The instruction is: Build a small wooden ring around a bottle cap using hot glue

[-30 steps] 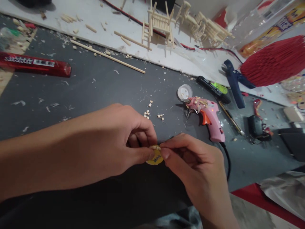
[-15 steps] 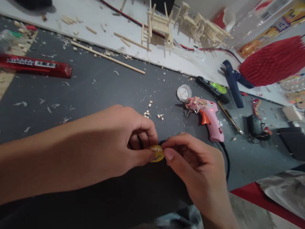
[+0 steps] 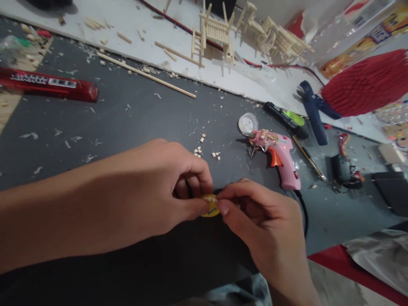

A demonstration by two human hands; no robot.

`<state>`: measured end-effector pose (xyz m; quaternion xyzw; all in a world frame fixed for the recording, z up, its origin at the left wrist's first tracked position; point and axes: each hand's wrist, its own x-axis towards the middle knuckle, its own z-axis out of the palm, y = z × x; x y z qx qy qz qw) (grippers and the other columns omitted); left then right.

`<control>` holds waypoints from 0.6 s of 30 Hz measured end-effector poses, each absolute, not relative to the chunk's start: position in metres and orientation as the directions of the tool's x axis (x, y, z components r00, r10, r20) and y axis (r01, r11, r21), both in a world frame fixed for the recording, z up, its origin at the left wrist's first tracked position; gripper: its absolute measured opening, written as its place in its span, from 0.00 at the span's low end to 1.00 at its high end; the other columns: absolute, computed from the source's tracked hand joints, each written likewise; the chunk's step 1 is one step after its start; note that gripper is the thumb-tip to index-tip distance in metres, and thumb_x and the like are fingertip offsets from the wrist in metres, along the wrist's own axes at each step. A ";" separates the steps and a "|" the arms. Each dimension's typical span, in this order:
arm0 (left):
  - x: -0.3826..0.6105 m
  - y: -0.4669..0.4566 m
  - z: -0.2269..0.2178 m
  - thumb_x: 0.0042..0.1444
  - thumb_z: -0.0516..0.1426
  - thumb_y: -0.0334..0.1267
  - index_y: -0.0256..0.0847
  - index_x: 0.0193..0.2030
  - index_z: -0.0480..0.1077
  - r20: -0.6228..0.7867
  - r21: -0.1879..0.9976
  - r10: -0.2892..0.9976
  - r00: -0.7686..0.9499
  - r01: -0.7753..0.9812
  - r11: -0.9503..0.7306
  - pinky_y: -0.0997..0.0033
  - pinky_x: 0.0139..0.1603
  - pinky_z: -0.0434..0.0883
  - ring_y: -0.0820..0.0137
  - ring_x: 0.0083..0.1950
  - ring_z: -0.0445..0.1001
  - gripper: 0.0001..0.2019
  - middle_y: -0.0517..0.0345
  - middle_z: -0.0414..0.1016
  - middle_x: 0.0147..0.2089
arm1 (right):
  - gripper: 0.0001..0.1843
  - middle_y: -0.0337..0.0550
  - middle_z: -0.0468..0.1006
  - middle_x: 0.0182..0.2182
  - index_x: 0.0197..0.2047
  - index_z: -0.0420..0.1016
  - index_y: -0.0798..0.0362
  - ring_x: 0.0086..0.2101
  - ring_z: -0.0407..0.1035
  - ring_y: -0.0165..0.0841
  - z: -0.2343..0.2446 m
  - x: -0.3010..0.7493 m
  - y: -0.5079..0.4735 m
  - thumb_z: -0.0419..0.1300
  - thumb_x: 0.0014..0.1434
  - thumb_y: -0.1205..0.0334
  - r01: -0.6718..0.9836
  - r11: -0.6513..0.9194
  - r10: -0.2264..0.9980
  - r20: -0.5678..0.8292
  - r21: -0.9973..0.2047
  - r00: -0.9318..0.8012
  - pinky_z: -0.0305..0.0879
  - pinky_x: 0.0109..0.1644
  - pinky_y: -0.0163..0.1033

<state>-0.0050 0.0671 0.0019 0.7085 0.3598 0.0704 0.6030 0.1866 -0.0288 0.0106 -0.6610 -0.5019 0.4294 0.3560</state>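
- Here's your left hand (image 3: 168, 182), thumb and forefinger pinching the left side of a small yellow disc (image 3: 211, 211).
- And your right hand (image 3: 264, 212) meets it opposite, thumb and forefinger pinched at the disc's right edge; whether a loose piece sits between those fingertips, you can't tell from here.
- The disc is between your two hands, tilted, at the near side of the grey worktop (image 3: 143, 110), dark handwriting on its face and a row of pale little blocks (image 3: 209, 199) along its far edge.
- Just beyond your fingers, cut wooden bits (image 3: 216, 156) lie in small clusters.
- Over to the right, your pink hot glue gun (image 3: 287, 163) lies on its side, orange trigger showing, a small light glowing, nozzle beside a clear round cap (image 3: 247, 123).
- Beyond it come a black marker (image 3: 280, 117) and dark-blue-handled pliers (image 3: 314, 112).
- Farther off, a thin wooden stick (image 3: 146, 75) lies slantwise, near a white board (image 3: 127, 53) bearing a miniature wooden chair (image 3: 216, 33).
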 end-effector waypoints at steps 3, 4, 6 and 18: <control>-0.006 0.067 0.003 0.59 0.67 0.45 0.46 0.31 0.81 -0.348 0.907 0.585 0.732 0.422 0.012 0.82 0.18 0.59 0.77 0.20 0.66 0.08 0.70 0.76 0.20 | 0.08 0.32 0.75 0.22 0.29 0.84 0.47 0.23 0.63 0.26 0.009 0.189 -0.029 0.69 0.59 0.68 0.372 -0.220 0.976 -0.201 -0.902 0.089 0.52 0.23 0.32; -0.006 0.067 0.004 0.59 0.66 0.43 0.46 0.32 0.81 -0.356 0.905 0.583 0.730 0.424 0.022 0.83 0.18 0.60 0.77 0.20 0.67 0.07 0.70 0.77 0.21 | 0.08 0.32 0.75 0.22 0.29 0.84 0.46 0.23 0.63 0.26 0.009 0.190 -0.030 0.69 0.59 0.68 0.372 -0.211 0.977 -0.194 -0.904 0.084 0.52 0.23 0.32; -0.007 0.067 0.005 0.59 0.66 0.41 0.46 0.32 0.81 -0.359 0.906 0.582 0.730 0.422 0.030 0.85 0.19 0.60 0.78 0.21 0.68 0.06 0.71 0.78 0.22 | 0.09 0.31 0.75 0.22 0.30 0.84 0.46 0.23 0.63 0.25 0.007 0.191 -0.030 0.70 0.59 0.69 0.372 -0.193 0.981 -0.178 -0.908 0.075 0.53 0.23 0.31; -0.006 0.064 0.002 0.61 0.64 0.40 0.46 0.33 0.81 -0.256 0.931 0.646 0.719 0.362 -0.034 0.85 0.19 0.62 0.76 0.21 0.71 0.07 0.70 0.80 0.22 | 0.10 0.31 0.80 0.28 0.40 0.87 0.38 0.27 0.70 0.26 0.000 0.196 -0.036 0.71 0.64 0.67 0.222 -0.191 0.980 -0.173 -0.956 0.100 0.62 0.29 0.29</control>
